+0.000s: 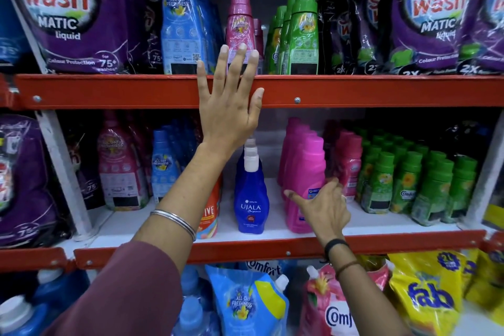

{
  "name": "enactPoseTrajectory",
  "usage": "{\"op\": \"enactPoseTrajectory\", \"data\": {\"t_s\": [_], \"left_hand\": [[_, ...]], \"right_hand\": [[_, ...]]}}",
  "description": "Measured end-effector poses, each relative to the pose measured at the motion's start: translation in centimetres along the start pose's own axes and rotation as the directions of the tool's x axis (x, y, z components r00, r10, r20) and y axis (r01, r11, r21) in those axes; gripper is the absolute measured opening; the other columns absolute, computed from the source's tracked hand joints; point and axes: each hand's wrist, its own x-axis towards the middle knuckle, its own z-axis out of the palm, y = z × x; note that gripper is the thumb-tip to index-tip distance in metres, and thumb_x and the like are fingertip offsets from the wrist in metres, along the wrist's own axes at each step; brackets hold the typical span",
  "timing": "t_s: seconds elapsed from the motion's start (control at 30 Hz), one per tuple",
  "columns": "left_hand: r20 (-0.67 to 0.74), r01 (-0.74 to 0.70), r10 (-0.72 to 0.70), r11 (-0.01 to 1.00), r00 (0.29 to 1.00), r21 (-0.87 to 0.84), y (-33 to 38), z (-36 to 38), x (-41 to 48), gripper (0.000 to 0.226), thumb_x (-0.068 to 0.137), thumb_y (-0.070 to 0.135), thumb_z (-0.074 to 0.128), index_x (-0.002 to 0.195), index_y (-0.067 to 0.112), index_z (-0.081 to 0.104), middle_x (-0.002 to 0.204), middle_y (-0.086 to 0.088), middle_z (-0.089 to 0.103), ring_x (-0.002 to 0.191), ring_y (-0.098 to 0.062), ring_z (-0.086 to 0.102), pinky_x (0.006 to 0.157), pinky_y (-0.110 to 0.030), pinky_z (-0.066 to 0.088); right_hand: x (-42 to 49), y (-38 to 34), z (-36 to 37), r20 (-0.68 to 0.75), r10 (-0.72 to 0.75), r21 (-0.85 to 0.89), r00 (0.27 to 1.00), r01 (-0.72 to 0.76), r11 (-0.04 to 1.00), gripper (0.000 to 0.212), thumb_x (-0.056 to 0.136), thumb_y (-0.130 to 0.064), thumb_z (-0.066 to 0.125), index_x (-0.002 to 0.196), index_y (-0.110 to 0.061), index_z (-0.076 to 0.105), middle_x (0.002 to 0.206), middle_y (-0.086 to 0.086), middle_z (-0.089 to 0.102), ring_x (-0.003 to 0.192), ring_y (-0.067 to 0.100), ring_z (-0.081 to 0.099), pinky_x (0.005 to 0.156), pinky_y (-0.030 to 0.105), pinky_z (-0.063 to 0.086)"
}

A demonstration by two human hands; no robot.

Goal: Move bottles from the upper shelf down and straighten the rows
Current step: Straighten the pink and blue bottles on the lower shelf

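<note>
On the upper shelf a pink bottle (241,25) stands between a tall blue bottle (182,22) and a row of green bottles (303,33). My left hand (229,101) is raised flat in front of the red shelf rail (109,91), fingers spread, fingertips just below the pink bottle, holding nothing. On the lower shelf my right hand (323,209) rests with loose fingers against the front bright pink bottle (305,185), thumb pointing left, not gripping it. A dark blue Ujala bottle (251,194) stands left of it.
The lower shelf also holds small green bottles (409,183) at right, pink and blue pouches and bottles (122,166) at left, and an orange bottle (211,213) behind my left forearm. Purple Safewash pouches (76,13) flank the upper shelf. Refill pouches (245,305) fill the bottom shelf.
</note>
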Motion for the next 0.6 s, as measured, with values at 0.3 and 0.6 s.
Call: {"op": "enactPoseTrajectory", "data": {"t_s": [0.3, 0.6], "left_hand": [[0.080, 0.026, 0.020, 0.843, 0.997, -0.537, 5.3, -1.3, -7.9, 0.046, 0.099, 0.020, 0.035, 0.144, 0.009, 0.037, 0.153, -0.011, 0.034, 0.147, -0.023, 0.017, 0.121, -0.044, 0.011], [0.604, 0.615, -0.186, 0.442, 0.775, -0.653, 13.6, -0.2, -16.6, 0.051, 0.099, 0.047, 0.024, 0.147, 0.033, 0.028, 0.157, 0.014, 0.021, 0.143, 0.006, 0.012, 0.116, -0.017, 0.011]], "right_hand": [[-0.3, 3.9, -2.9, 0.135, 0.010, 0.670, 0.991, -0.099, 0.735, 0.053, 0.084, -0.058, 0.047, 0.111, -0.012, 0.050, 0.107, 0.003, 0.058, 0.102, 0.021, 0.055, 0.079, 0.025, 0.041], [-0.3, 5.5, -2.8, 0.394, -0.093, 0.742, 0.915, -0.256, 0.620, 0.091, 0.072, -0.077, 0.028, 0.142, -0.021, 0.036, 0.147, -0.003, 0.040, 0.135, 0.016, 0.039, 0.115, 0.047, 0.031]]}}
